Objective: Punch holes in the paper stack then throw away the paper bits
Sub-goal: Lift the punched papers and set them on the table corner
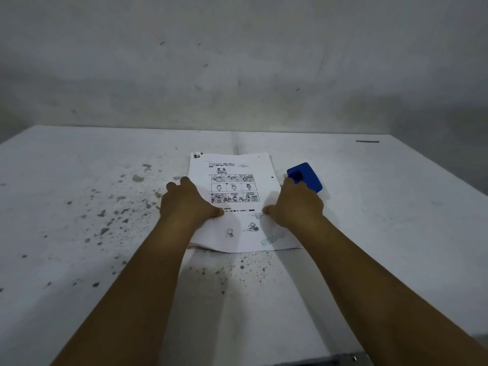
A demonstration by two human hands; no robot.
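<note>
Left hand (188, 204) lies flat on the left side of the paper stack (235, 204), fingers spread past its edge onto the desk (79, 207), thumb pressing the sheet; grip loose, nothing grasped, just pinning; right hand (294, 204) same on the right side, thumb on the page, fingers over the right edge, reaching toward the blue hole punch (305, 177); can't tell if the fingertips touch it; not closed round it as far as I can see; stack sits mid-desk, near edge slightly fanned; punch just beside its upper right edge; progress: looks early; dark marks at the top-left corner, unclear if holes; no loose paper bits or bin visible; left to do: punching, then dumping the bits.
</note>
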